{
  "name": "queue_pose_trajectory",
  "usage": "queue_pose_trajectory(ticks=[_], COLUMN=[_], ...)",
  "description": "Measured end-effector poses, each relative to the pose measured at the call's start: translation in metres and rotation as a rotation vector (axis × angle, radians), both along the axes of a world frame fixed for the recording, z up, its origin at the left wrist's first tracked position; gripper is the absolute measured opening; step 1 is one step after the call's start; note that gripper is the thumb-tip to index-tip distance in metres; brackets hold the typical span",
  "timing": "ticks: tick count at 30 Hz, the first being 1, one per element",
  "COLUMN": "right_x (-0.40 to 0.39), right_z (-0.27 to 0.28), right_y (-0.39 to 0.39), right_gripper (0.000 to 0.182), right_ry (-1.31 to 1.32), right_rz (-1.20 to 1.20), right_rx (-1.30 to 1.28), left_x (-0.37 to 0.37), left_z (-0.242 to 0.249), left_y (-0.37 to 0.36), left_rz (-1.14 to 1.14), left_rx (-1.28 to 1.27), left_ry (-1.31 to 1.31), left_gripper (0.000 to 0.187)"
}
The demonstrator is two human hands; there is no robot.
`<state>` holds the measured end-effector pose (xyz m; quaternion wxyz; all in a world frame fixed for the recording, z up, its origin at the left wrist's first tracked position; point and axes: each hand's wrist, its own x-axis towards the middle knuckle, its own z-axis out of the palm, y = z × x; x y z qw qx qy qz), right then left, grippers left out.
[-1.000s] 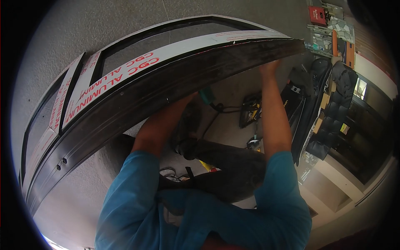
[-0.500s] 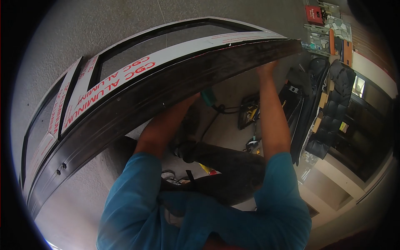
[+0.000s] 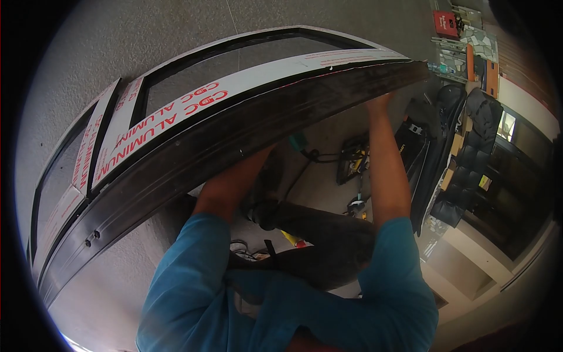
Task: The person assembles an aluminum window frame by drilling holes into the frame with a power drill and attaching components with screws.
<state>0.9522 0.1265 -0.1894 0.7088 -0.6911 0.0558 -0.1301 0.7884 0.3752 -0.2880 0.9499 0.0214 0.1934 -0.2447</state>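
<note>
A long dark aluminum frame (image 3: 234, 138), its upper face covered in white film with red "CDC ALUMINUM" print, stretches across the view in front of me. My right hand (image 3: 381, 101) meets the lower edge of the frame near its right end. The frame hides the fingers of that hand. From the left, my forearm reaches under the middle of the frame, which covers my left hand completely. Just right of that forearm's end, a green tool (image 3: 297, 141) with a dark cord is partly hidden by the frame.
Rough grey ground (image 3: 117, 41) lies beyond the frame. At right are a dark case with yellow tools (image 3: 353, 159), a long black bag (image 3: 434, 158), a red crate (image 3: 446, 23) and a plastic bottle (image 3: 441, 68). My bent legs (image 3: 316, 226) are below the frame.
The frame has shifted slightly right and down in view, and the background has moved a little the same way. Both arms stay in nearly the same place.
</note>
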Motion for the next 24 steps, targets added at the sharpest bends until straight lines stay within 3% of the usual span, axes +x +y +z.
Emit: queue_pose_trajectory(ticks=[11,13,16,19,24], right_x=[-0.004,0.003,0.001,0.001,-0.001], right_z=[0.005,-0.006,0.002,0.000,0.005], right_y=[0.009,-0.008,0.004,0.003,0.010], right_gripper=[0.026,0.024,0.022,0.023,0.024], right_ry=[-0.013,-0.056,-0.028,-0.061,-0.005], right_rz=[0.056,0.016,0.021,0.022,0.004], right_rx=[-0.080,-0.207,-0.038,-0.221,-0.095], left_x=[-0.005,-0.006,-0.006,-0.005,-0.011], left_z=[0.017,0.021,0.020,0.019,0.024], left_y=[0.020,0.021,0.019,0.019,0.021], left_rz=[0.023,0.023,0.022,0.029,0.033], left_rx=[0.022,0.023,0.024,0.027,0.027], left_ry=[0.015,0.010,0.007,0.008,0.016], left_gripper=[0.046,0.046,0.046,0.047,0.047])
